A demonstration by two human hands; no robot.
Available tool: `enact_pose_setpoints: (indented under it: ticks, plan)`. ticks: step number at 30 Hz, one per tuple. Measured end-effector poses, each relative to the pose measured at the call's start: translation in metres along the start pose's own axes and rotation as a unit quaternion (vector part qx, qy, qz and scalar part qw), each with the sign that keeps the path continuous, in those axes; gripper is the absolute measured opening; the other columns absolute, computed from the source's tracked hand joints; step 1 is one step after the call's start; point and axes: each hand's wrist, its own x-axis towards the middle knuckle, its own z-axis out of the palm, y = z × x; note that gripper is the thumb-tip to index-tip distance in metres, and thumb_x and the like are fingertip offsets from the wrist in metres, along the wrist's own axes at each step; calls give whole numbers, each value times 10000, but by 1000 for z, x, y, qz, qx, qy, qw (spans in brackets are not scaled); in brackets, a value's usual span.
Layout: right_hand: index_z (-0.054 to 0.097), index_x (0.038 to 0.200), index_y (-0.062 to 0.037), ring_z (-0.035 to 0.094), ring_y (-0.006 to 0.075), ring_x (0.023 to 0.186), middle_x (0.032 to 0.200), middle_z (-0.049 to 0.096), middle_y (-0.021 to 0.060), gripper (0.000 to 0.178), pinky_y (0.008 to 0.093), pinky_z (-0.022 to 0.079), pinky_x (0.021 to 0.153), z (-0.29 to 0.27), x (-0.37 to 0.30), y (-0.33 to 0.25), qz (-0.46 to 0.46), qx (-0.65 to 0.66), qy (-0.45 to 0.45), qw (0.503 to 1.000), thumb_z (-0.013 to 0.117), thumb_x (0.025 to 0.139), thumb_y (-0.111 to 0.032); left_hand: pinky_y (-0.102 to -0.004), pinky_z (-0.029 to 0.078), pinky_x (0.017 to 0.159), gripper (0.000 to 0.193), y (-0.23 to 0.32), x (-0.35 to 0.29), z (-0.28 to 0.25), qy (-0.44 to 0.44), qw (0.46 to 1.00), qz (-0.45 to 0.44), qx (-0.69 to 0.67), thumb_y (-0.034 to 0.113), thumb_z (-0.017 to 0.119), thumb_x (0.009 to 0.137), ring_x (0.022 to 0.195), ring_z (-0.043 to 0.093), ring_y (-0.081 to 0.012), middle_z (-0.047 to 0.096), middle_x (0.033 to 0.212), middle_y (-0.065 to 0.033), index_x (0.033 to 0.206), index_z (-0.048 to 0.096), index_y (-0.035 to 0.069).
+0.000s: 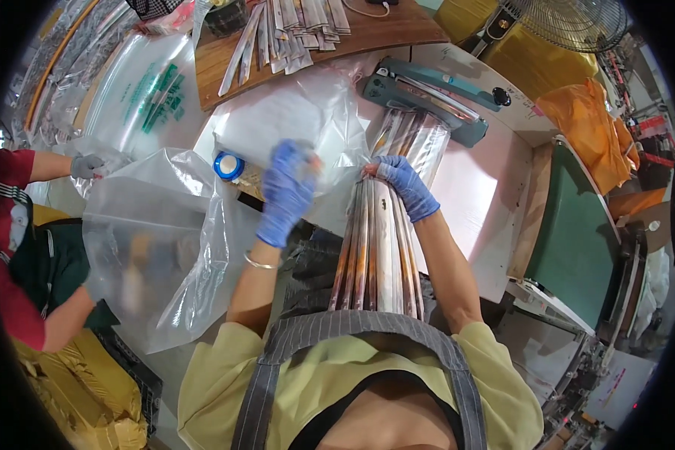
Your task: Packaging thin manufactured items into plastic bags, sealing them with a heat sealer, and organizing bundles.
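Observation:
A bundle of long narrow packets (375, 247) stands on end against my apron, its top inside a clear bag that lies under the teal heat sealer (427, 94). My right hand (406, 186), in a blue glove, grips the bundle near the bag's mouth. My left hand (286, 191), also blue-gloved and blurred, hovers over a crumpled clear plastic bag (300, 124) with fingers apart; it holds nothing that I can see. A blue-capped bottle (229, 166) lies just left of it.
A co-worker in red at the left holds a large clear bag (150, 240) with a grey-gloved hand (87, 165). More long packets (292, 34) lie on a wooden board at the back. A fan (570, 22), orange bags (589, 124) and a green panel (577, 232) stand to the right.

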Motion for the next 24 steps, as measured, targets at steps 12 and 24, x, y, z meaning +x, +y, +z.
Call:
enact_pose_setpoints:
  ticks: [12, 24]
  plan:
    - [636, 819, 22, 552, 95, 699, 736, 611, 43, 206, 199, 425, 676, -7, -57, -25, -26, 19, 31, 999, 568, 771, -166, -414, 472, 646, 473, -3, 25, 30, -129, 957, -127, 227, 89, 532, 733, 759, 596, -311, 492, 1123, -167, 1198, 450, 92]
    - [337, 1257, -5, 467, 99, 729, 850, 510, 12, 529, 223, 432, 647, 32, -34, -15, -177, 24, -3, 984, 575, 804, -141, -336, 490, 567, 305, 74, -91, 5, -64, 975, -212, -26, 228, 416, 882, 554, 583, -241, 581, 951, -142, 1151, 471, 93]
